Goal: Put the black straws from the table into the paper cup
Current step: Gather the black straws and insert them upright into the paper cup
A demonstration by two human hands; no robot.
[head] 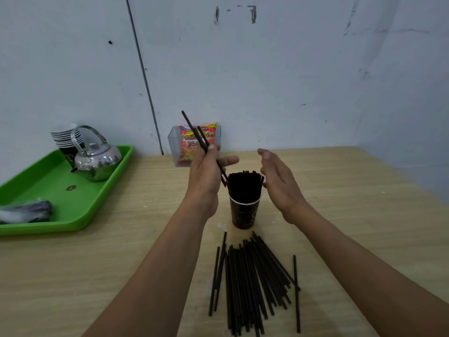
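A dark paper cup [245, 212] stands in the middle of the wooden table [352, 190], packed with upright black straws [245, 183]. My left hand [206, 171] is just left of the cup's top and pinches two black straws [194, 130]. They slant up and to the left, their lower ends at the cup's left rim. My right hand [279, 181] hovers right of the cup with straight fingers, holding nothing. A loose pile of several black straws [252, 280] lies on the table in front of the cup.
A green tray [48, 190] at the left holds a metal kettle [97, 159], a stack of paper cups [66, 139] and a plastic-wrapped bundle [26, 211]. A clear box with a snack packet [192, 144] stands against the back wall behind the cup.
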